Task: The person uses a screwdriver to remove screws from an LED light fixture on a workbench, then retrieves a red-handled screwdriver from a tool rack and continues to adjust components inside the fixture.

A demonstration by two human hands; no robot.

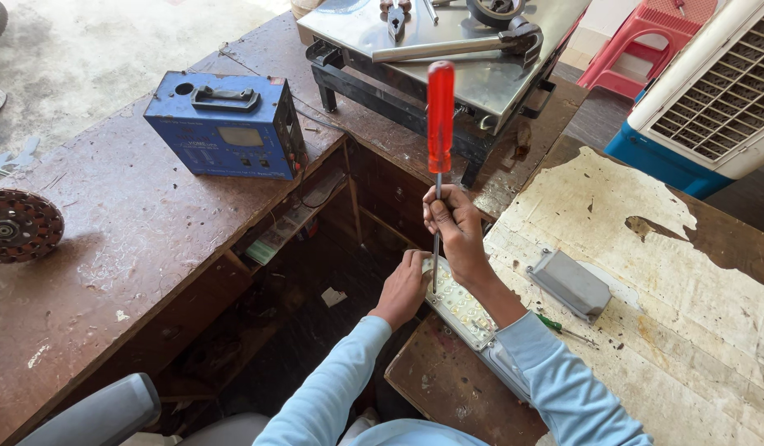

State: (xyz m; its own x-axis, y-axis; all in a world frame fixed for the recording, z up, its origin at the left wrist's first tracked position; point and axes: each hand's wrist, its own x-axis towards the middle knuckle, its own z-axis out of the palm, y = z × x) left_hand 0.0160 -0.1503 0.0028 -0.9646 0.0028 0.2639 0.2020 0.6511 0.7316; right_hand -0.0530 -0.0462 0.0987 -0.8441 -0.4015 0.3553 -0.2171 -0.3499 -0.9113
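- The right hand (456, 231) closes its fingers round the thin steel shaft of a long screwdriver with a translucent red plastic handle (440, 116), held upright, its tip pressed down onto a flat rectangular LED light panel studded with small pale lenses (460, 307).
- The left hand (403, 287) steadies the panel's near end, fingers curled over its edge; how tightly they clamp cannot be told.
- The panel lies at the corner of a worn wooden workbench with peeling pale laminate (663, 330), partly overhanging the gap between benches.
- By its look, the panel is rigid and moderately light, its lenses likely fragile; the metal frame edges seem the safest grip.
- A grey metal cover (569, 284) rests just beside the panel; a small green-handled screwdriver (555, 325) lies near the right forearm.
- Further out: a blue metal box with a black carry handle (229, 124), a toothed rusty disc (18, 225), and a steel-topped stand (448, 49).
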